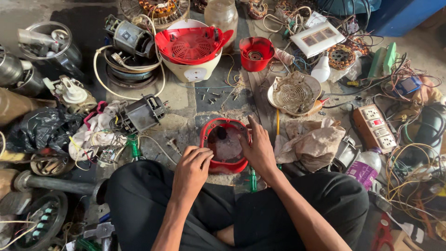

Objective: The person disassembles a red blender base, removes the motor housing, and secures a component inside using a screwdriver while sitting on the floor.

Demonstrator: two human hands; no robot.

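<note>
Red round housing (226, 146) sits between both hands: right hand (258, 148) grips its right rim, fingers spread; left hand (192, 167) touches near-left rim, fingers curled together.

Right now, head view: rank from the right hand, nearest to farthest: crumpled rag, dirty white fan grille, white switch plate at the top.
Measured from the right hand, which rests on the red housing:
1. Crumpled rag, just to its right on the floor.
2. Dirty white fan grille, above and to the right, past the rag.
3. White switch plate, far up near the top edge among the wires.
</note>
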